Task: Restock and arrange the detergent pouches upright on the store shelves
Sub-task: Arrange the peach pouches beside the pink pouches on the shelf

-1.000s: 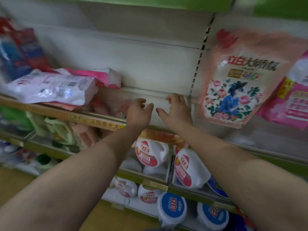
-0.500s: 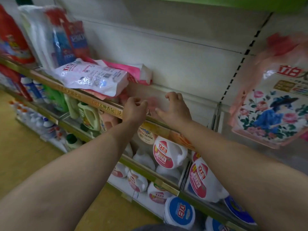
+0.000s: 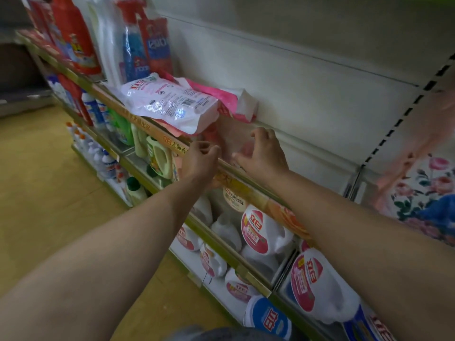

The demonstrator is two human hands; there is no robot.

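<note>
A white detergent pouch (image 3: 172,102) lies flat on the upper shelf (image 3: 307,153), on top of a pink pouch (image 3: 222,97) and a pale pink one beneath. Both my arms reach over the shelf's front rail just right of that pile. My left hand (image 3: 200,156) hovers at the rail with loosely curled fingers and holds nothing. Beside it, my right hand (image 3: 263,153) arches over the shelf floor, fingers spread, also holding nothing. A floral pink pouch (image 3: 423,193) stands upright at the right edge, blurred.
Red, white and blue pouches (image 3: 138,43) stand upright at the shelf's left end. White detergent jugs (image 3: 256,230) with pink labels fill the lower shelves, with green and white bottles (image 3: 157,156) further left. The yellow aisle floor (image 3: 49,193) lies to the left.
My view has swung left along the shelf. Both hands have shifted left towards the flat pile of pouches, and the floral pouch has slid to the right edge.
</note>
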